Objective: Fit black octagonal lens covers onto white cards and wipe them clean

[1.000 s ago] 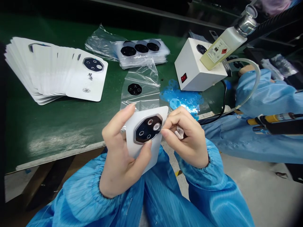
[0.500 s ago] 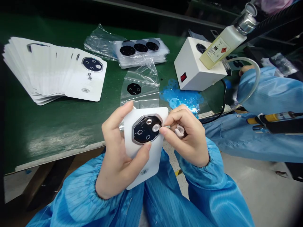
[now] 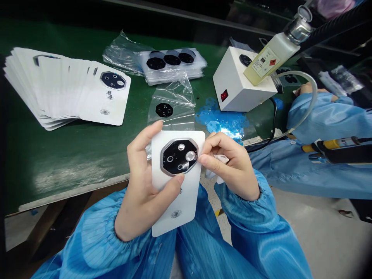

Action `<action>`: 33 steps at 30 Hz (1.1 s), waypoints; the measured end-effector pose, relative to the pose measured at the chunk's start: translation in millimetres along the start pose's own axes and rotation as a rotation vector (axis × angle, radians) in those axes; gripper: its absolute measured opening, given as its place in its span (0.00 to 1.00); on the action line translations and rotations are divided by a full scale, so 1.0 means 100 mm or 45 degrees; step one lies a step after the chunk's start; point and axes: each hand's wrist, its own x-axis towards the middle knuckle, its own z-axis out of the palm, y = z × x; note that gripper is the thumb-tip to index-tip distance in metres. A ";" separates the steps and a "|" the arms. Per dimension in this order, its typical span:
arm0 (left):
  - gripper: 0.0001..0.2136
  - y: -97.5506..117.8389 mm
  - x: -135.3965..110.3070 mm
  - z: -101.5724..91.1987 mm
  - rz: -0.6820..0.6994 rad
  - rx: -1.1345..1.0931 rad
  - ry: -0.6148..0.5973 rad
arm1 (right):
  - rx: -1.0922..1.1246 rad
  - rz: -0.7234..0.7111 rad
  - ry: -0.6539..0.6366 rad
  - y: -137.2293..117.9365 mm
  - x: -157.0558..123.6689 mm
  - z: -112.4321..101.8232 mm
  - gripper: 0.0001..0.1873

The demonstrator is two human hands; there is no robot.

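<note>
My left hand [image 3: 145, 193] grips a white phone back cover [image 3: 177, 201] upright in front of me, thumb on the lower rim of its black octagonal camera plate [image 3: 178, 156]. My right hand [image 3: 229, 164] is pinched at the plate's right edge, fingertips touching it beside a round lens, and it also holds a small white cloth or film [image 3: 219, 161] in the palm. Both hands are over my lap, just off the green table's front edge [image 3: 72, 190].
A fanned stack of white back covers [image 3: 58, 89] lies at the left. Clear bags of black camera plates [image 3: 171, 64] sit behind, one bag [image 3: 171, 110] nearer. Blue film discs [image 3: 223, 118], a white box [image 3: 238, 83] with a tilted bottle [image 3: 270, 58], and a co-worker's blue sleeve [image 3: 328, 116] are to the right.
The cover has turned more upright and slid lower in my left hand, showing its lower logo. My right hand's pinch has stayed at the camera plate's right edge.
</note>
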 end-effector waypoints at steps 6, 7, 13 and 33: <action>0.37 0.00 0.01 -0.01 0.026 0.101 -0.011 | 0.334 0.081 -0.041 0.05 0.01 -0.05 0.06; 0.37 0.00 0.01 -0.02 0.024 0.108 -0.010 | 0.358 0.087 -0.032 0.06 0.01 -0.06 0.05; 0.38 0.00 0.01 -0.02 0.013 0.125 -0.007 | 0.254 0.137 0.088 0.07 -0.02 -0.01 0.23; 0.36 0.03 -0.02 -0.01 -0.231 -0.334 -0.175 | 0.524 0.190 -0.114 0.13 -0.03 -0.04 0.08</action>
